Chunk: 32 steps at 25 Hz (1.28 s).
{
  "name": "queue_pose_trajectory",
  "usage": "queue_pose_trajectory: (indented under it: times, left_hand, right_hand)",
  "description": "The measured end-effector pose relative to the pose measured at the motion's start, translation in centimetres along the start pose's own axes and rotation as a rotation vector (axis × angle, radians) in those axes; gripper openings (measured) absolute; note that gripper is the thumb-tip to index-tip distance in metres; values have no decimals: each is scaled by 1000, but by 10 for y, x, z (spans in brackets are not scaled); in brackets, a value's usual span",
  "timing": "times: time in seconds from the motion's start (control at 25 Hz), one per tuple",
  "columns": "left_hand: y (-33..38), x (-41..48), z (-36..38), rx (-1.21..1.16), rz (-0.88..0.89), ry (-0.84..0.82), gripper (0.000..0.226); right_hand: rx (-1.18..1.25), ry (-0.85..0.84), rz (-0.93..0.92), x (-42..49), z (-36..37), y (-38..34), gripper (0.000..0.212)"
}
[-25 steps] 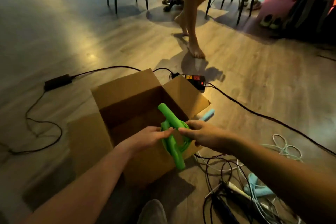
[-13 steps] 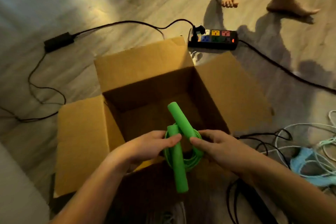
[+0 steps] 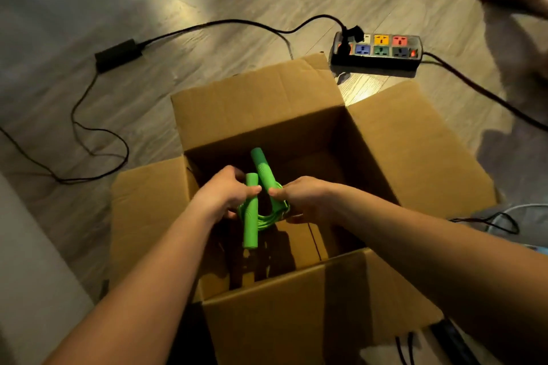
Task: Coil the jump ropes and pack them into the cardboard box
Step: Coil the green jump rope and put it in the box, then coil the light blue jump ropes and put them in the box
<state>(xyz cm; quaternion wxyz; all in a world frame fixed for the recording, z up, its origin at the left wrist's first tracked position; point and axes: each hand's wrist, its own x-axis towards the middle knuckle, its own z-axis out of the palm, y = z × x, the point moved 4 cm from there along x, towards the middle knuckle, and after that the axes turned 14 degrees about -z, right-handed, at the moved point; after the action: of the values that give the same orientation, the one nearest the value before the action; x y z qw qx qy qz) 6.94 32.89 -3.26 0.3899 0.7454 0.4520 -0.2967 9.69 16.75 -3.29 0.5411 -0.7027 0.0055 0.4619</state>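
Head: left hand [image 3: 224,197], right hand [image 3: 307,198] on jump rope [image 3: 251,218] in cardboard box [image 3: 255,111]

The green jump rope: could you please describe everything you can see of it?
The jump rope is bright green, with two matte, foam-like cylindrical handles angled apart and a thin cord coiled in loops below them. The left hand grips one handle and the right hand holds the coil's other side. It is held inside the open box.
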Motion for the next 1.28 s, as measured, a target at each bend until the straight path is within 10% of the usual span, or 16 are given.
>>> queue_pose_trajectory:
  times: [0.68,1.04,1.28]
  left_hand:
    - [-18,37,2,408,63,346,38]
    - [-10,-6,-16,646,-230,56,28]
    - [72,-104,19,623,200,188,17]
  right_hand:
    - [-708,185,-211,35,17,4,51]
    - [-608,152,-332,-39,-59,-16,34]
    - [-451,167,-454,-112,-91,-37,25]
